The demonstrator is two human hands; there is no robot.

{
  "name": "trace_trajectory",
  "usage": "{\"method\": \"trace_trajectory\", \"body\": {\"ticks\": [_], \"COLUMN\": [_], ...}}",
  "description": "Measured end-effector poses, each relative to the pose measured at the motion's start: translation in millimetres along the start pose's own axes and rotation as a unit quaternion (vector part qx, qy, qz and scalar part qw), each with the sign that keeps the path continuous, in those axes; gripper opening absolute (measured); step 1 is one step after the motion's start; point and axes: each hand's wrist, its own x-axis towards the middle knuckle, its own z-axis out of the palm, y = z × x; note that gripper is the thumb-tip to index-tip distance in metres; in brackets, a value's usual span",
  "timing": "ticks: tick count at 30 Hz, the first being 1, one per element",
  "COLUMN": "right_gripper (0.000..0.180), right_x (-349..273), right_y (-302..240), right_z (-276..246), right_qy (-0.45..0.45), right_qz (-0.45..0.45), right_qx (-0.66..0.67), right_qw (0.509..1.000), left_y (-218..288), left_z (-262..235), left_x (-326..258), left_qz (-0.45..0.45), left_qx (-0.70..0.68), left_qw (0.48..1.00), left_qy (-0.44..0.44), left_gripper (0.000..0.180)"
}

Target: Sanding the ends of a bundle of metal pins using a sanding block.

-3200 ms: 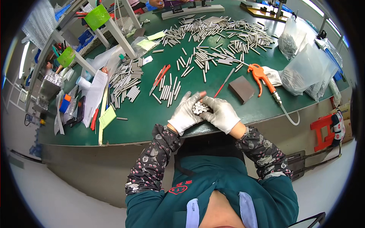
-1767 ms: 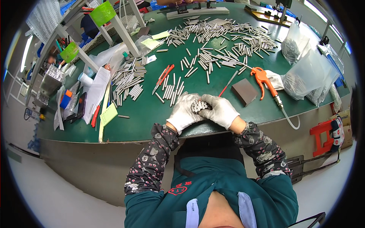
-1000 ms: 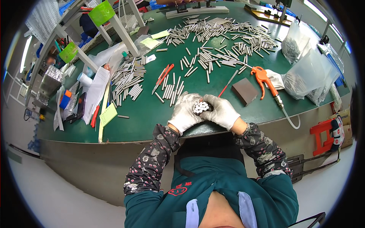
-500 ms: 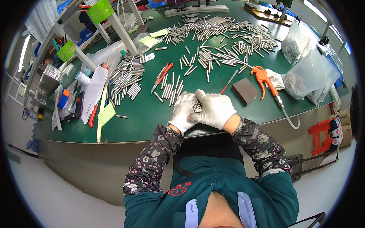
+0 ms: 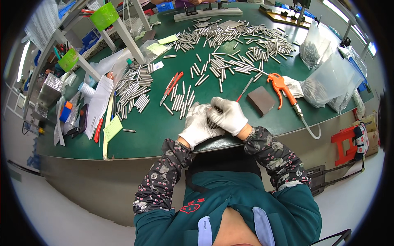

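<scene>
Close to the front edge of the green table [image 5: 143, 141], both my hands wear white gloves and are cupped together. My left hand [image 5: 196, 126] and my right hand [image 5: 230, 117] are closed round a bundle of short metal pins [image 5: 211, 123]. Only a few of the pins show between the gloves; the rest are hidden by my fingers. Just beyond my left hand lies a small group of loose pins [image 5: 179, 102], with an orange utility knife [image 5: 171, 88] beside it. A thin red-handled tool [image 5: 245, 89] lies beyond my right hand, near a brown block [image 5: 261, 100].
A large spread of metal pins [image 5: 221, 35] covers the far middle; another pile [image 5: 133, 86] lies left. To the right are an orange air gun [image 5: 282, 87] with a hose and plastic bags of pins [image 5: 324, 86]. Papers [image 5: 99, 102] and a shelf frame stand left.
My hands have turned the bundle: the pin ends that faced up between my gloves are now mostly covered. My right hand has shifted slightly left, and the whole view has moved a little.
</scene>
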Motion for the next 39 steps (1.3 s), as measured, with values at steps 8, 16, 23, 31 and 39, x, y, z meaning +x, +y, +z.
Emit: {"method": "trace_trajectory", "body": {"ticks": [8,16,23,31,39], "right_gripper": [0.016,0.031,0.045,0.063,0.048], "right_x": [9,7,-11,-37,-25], "right_y": [-27,-22,-8,24,-21], "right_z": [-30,-29,-70,-84,-87], "right_qy": [-0.011,-0.001,0.068,0.020,0.057], "right_qz": [-0.019,0.072,0.090,0.137,-0.005], "right_qx": [-0.001,0.001,-0.131,-0.480,-0.282], "right_qw": [1.000,0.997,0.985,0.866,0.958], "left_y": [31,34,29,32,36], "left_z": [-18,-15,-8,-7,-3], "left_x": [7,6,-4,4,5], "left_qz": [-0.135,-0.245,-0.263,-0.279,-0.285], "left_qx": [-0.484,-0.592,-0.595,-0.554,-0.543], "left_qw": [0.859,0.758,0.759,0.784,0.790], "left_qy": [-0.099,-0.123,-0.028,-0.029,-0.014], "left_gripper": [0.036,0.023,0.024,0.028,0.024]}}
